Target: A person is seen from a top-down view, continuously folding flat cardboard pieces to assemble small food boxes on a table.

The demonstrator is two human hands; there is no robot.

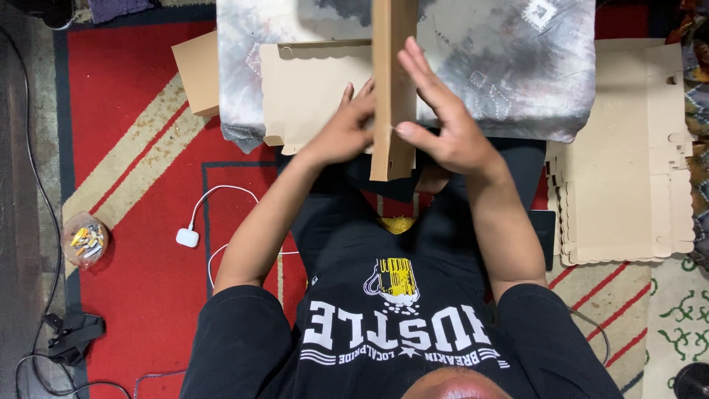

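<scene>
Far left on the red rug (140, 133): clear plastic bag of small bits (84, 240), then a white charger with cable (187, 237). Flat cardboard sheet (310, 92) lies on the grey patterned cloth (509, 66). Left hand (341, 131) presses fingers flat against the left face of the folded cardboard piece (391, 89), held upright at centre. Right hand (443, 122) open-palmed on its right face, thumb on the front edge. Stack of scallop-edged cardboard blanks (628, 162) far right.

Tan flat cartons (628, 155) stacked right; folded carton (391, 81) centre.
</scene>
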